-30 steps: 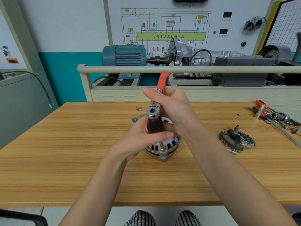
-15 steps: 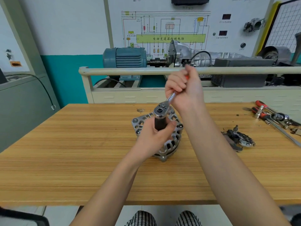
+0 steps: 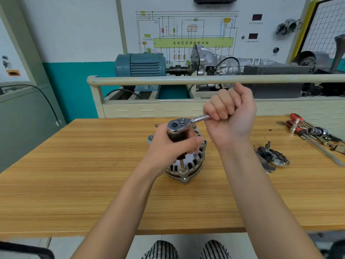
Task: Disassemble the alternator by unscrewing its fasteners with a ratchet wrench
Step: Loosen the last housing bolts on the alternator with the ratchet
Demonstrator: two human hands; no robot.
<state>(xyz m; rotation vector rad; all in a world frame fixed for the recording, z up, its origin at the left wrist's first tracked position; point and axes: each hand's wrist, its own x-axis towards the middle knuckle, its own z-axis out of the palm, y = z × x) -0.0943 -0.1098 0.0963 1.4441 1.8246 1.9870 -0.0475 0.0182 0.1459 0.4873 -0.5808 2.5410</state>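
The silver alternator stands on the wooden table in the middle of the view. A ratchet wrench sits above it, its dark socket and thin extension running down to a fastener at the alternator's near edge. My left hand grips the dark socket just under the ratchet head. My right hand is wrapped round the wrench handle, which points right and away; the fist hides the handle's grip.
Removed dark alternator parts lie to the right. Screwdrivers and loose tools sit at the table's far right. A beige rail and a training bench with a blue motor stand behind the table.
My right hand has swung the wrench handle clockwise, from pointing away to pointing right. My left hand has stayed on the socket.
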